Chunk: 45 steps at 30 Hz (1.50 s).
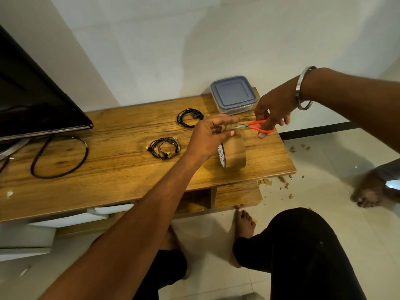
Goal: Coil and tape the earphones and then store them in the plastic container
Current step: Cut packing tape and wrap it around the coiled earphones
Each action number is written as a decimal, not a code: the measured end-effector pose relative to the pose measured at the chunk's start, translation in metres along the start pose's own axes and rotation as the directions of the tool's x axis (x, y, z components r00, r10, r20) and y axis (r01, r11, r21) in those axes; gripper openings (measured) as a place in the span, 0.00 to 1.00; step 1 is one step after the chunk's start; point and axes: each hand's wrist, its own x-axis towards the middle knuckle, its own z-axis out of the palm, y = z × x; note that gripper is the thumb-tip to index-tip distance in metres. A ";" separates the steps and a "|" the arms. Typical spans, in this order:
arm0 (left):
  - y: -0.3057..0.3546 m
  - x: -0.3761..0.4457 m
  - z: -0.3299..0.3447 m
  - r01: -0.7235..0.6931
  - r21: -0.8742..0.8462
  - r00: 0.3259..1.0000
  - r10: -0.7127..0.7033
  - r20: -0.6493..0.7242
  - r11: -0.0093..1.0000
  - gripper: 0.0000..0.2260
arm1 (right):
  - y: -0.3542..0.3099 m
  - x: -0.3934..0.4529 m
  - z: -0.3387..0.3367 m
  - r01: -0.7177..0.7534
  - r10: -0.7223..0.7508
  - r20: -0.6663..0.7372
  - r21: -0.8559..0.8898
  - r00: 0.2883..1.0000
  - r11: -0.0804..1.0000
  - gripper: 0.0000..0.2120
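Sitting on wooden worktop (121, 169): brown packing-tape roll (234, 154), two coiled black earphone sets (190, 117) (164, 147), lidded grey square plastic container (233, 94) at far edge. Left hand (208, 137), fingers (226, 133) pinching the pulled tape strip; right hand (273, 110) gripping orange-handled scissors (258, 126), blades meeting the strip.

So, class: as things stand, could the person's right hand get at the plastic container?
Probably not at once: the right hand is beside the plastic container with nothing between, but its fingers grip the orange scissors.
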 end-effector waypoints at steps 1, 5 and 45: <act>0.000 0.000 0.000 -0.002 0.001 1.000 0.002 -0.001 1.000 0.16 | 0.000 0.000 0.000 0.001 -0.001 -0.006 -0.007 1.000 1.000 0.18; 0.001 -0.001 -0.001 -0.017 0.004 1.000 0.017 -0.002 1.000 0.17 | 0.001 0.002 -0.001 0.016 -0.017 -0.037 -0.031 0.999 0.999 0.17; 0.005 -0.003 -0.011 0.159 -0.142 0.987 -0.161 -0.003 0.977 0.23 | 0.036 0.026 0.091 -0.190 0.171 -0.257 -0.048 0.951 0.981 0.20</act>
